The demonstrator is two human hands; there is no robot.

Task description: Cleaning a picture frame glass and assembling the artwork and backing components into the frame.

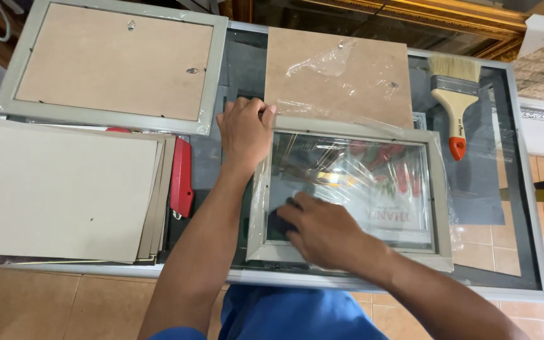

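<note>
— Now, what is being held, and by which hand?

— A grey picture frame wrapped in clear plastic film is lain flat on the glass-topped table, near its front edge. Its top left corner is gripped by the left hand, the fingers curled together over the corner and the thumb set beside them. The right hand is laid flat on the glazing at the lower left of the frame; something dark is pressed under its fingertips, and the fingers are kept close together, slightly bent.

— What is found around it?

— A brown backing board with loose plastic on it is lain just behind the frame, touching its upper edge. A second grey frame is placed face down at the far left. Below that, a stack of cardboard sheets is seen, with a red utility knife just beside its right edge. A paintbrush with a pale handle and red tip is rested at the far right, well apart from both hands.
</note>
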